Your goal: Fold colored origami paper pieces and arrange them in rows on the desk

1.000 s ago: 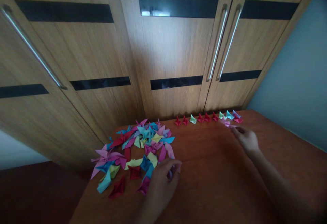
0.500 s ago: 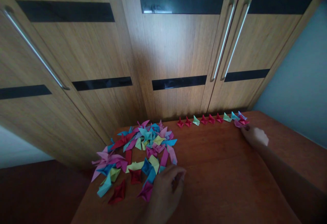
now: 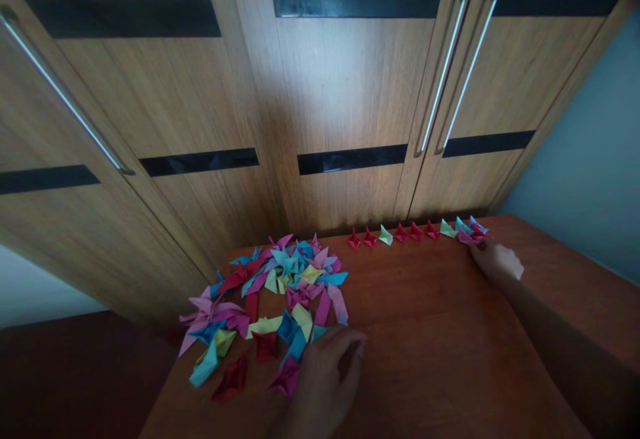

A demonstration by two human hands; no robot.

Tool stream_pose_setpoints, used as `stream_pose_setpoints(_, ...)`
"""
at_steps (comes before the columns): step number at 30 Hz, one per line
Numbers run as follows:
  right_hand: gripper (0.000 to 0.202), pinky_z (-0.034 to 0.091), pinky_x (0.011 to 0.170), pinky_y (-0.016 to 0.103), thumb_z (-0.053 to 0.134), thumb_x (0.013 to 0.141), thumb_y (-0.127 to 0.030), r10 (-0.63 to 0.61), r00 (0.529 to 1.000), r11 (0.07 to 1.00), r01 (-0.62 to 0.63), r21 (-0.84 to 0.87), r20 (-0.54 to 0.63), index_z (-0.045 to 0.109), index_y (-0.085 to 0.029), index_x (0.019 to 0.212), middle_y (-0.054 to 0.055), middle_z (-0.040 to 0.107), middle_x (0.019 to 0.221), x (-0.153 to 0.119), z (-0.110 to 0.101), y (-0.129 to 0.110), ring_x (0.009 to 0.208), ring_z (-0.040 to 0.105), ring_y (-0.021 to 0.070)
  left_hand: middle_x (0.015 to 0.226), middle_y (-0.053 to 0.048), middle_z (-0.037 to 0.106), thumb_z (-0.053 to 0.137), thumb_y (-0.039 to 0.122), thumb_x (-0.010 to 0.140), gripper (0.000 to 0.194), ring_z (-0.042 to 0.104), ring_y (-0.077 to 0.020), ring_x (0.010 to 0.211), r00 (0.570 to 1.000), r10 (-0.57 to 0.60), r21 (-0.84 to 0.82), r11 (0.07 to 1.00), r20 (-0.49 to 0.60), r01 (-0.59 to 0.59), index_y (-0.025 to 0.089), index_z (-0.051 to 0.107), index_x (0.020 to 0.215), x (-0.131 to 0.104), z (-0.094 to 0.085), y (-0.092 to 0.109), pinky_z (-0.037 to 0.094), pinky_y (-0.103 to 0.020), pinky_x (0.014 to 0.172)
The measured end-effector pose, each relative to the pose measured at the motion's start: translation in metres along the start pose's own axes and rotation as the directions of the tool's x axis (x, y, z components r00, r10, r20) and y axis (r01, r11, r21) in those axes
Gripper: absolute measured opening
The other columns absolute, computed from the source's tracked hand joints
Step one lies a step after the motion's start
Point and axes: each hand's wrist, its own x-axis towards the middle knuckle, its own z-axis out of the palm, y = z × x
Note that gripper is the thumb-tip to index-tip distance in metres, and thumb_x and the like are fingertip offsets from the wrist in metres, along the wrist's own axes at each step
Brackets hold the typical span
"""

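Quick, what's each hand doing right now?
Left hand: curled at the folded-paper pile, grip unclear.
Right hand: fingertips on pink folded piece, grip unclear.

Hands showing: two, the left hand (image 3: 325, 375) and the right hand (image 3: 497, 263)
Small folded paper pieces standing in the row (image 3: 417, 231) by the doors: about nine
Red pieces in that row: five
Loose multicoloured folded paper pieces lying in the pile (image 3: 270, 295): too overlapped for counting
Metal bar door handles (image 3: 440, 75): three showing

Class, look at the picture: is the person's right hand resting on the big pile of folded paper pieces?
No, the right hand touches the pink piece ending the row, far from the pile.
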Motion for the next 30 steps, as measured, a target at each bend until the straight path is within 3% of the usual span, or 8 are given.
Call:
stream_pose_setpoints(4, 0.054, 0.048, 0.068, 0.047, 0.051, 0.076, -0.059, 0.008, 1.0, 0.999, -0.007, 0.051, -0.016, 0.065, -0.02, 0.11, 0.021, 0.065, 0.099, -0.005, -0.002, 0.0, 0.089, 0.062, 0.0373, 0.089, -0.003, 0.068, 0.048, 0.016, 0.087, 0.019, 0.062, -0.0149, 0.079, 1.0, -0.001, 0.024, 1.0, -0.013, 0.001, 0.022, 0.065, 0.093, 0.001, 0.001, -0.001, 0.047, -0.023, 0.072)
stream_pose_setpoints(10, 0.055, 0.049, 0.068, 0.041, 0.047, 0.08, -0.051, 0.121, 0.964, 0.961, -0.054, 0.271, -0.238, 0.053, -0.017, 0.123, 0.018, 0.067, 0.094, -0.049, -0.001, -0.009, 0.084, 0.064, 0.0333, 0.092, -0.002, 0.068, 0.046, 0.016, 0.087, 0.021, 0.063, -0.015, 0.084, 0.998, 0.019, 0.102, 0.995, -0.059, -0.013, 0.023, 0.064, 0.094, 0.005, -0.013, -0.002, 0.048, -0.024, 0.075)
stream_pose_setpoints(12, 0.052, 0.049, 0.07, 0.039, 0.048, 0.079, -0.049, 0.057, 0.968, 0.942, 0.03, 0.335, -0.245, 0.054, -0.018, 0.12, 0.015, 0.068, 0.09, -0.072, 0.001, -0.021, 0.083, 0.064, 0.0311, 0.1, -0.003, 0.067, 0.048, 0.016, 0.086, 0.022, 0.063, -0.0165, 0.091, 0.993, 0.043, 0.181, 0.983, -0.114, -0.022, 0.023, 0.064, 0.099, 0.009, -0.026, -0.008, 0.048, -0.027, 0.081)
stream_pose_setpoints(15, 0.043, 0.048, 0.072, 0.033, 0.049, 0.079, -0.046, -0.142, 0.969, 0.864, 0.221, 0.453, -0.201, 0.058, -0.019, 0.111, 0.009, 0.069, 0.083, -0.107, 0.006, -0.047, 0.079, 0.065, 0.0255, 0.111, -0.005, 0.065, 0.049, 0.018, 0.084, 0.028, 0.06, -0.0194, 0.103, 0.981, 0.072, 0.321, 0.947, -0.179, -0.011, 0.023, 0.061, 0.109, 0.017, -0.054, -0.027, 0.047, -0.031, 0.089)
stream_pose_setpoints(18, 0.038, 0.047, 0.07, 0.029, 0.047, 0.081, -0.043, -0.339, 0.929, 0.773, 0.366, 0.518, -0.151, 0.059, -0.018, 0.107, 0.006, 0.069, 0.081, -0.135, 0.013, -0.073, 0.075, 0.065, 0.0213, 0.11, -0.005, 0.065, 0.047, 0.021, 0.086, 0.027, 0.062, -0.0206, 0.098, 0.978, 0.018, 0.459, 0.885, -0.207, 0.081, 0.022, 0.062, 0.108, 0.027, -0.082, -0.049, 0.048, -0.033, 0.086)
stream_pose_setpoints(21, 0.034, 0.046, 0.068, 0.027, 0.046, 0.082, -0.04, -0.437, 0.894, 0.757, 0.424, 0.497, -0.097, 0.059, -0.02, 0.107, 0.004, 0.068, 0.077, -0.15, 0.019, -0.087, 0.073, 0.065, 0.0199, 0.109, -0.007, 0.064, 0.048, 0.02, 0.085, 0.026, 0.063, -0.0197, 0.092, 0.981, -0.061, 0.577, 0.801, -0.185, 0.159, 0.021, 0.063, 0.106, 0.039, -0.102, -0.065, 0.047, -0.03, 0.082)
stream_pose_setpoints(25, 0.03, 0.045, 0.068, 0.027, 0.046, 0.082, -0.036, -0.44, 0.893, 0.763, 0.427, 0.486, -0.094, 0.062, -0.02, 0.102, 0.004, 0.069, 0.078, -0.153, 0.021, -0.088, 0.074, 0.066, 0.0196, 0.11, -0.007, 0.064, 0.05, 0.027, 0.086, 0.022, 0.064, -0.0195, 0.089, 0.973, -0.147, 0.703, 0.673, -0.18, 0.232, 0.022, 0.063, 0.103, 0.051, -0.11, -0.072, 0.047, -0.027, 0.076)
stream_pose_setpoints(30, 0.028, 0.045, 0.066, 0.026, 0.046, 0.082, -0.035, -0.468, 0.877, 0.749, 0.459, 0.479, -0.108, 0.062, -0.021, 0.101, 0.003, 0.07, 0.079, -0.15, 0.022, -0.086, 0.073, 0.066, 0.0193, 0.109, -0.008, 0.064, 0.05, 0.033, 0.086, 0.022, 0.063, -0.0212, 0.089, 0.952, -0.181, 0.771, 0.559, -0.246, 0.306, 0.022, 0.061, 0.101, 0.062, -0.106, -0.074, 0.047, -0.027, 0.071)
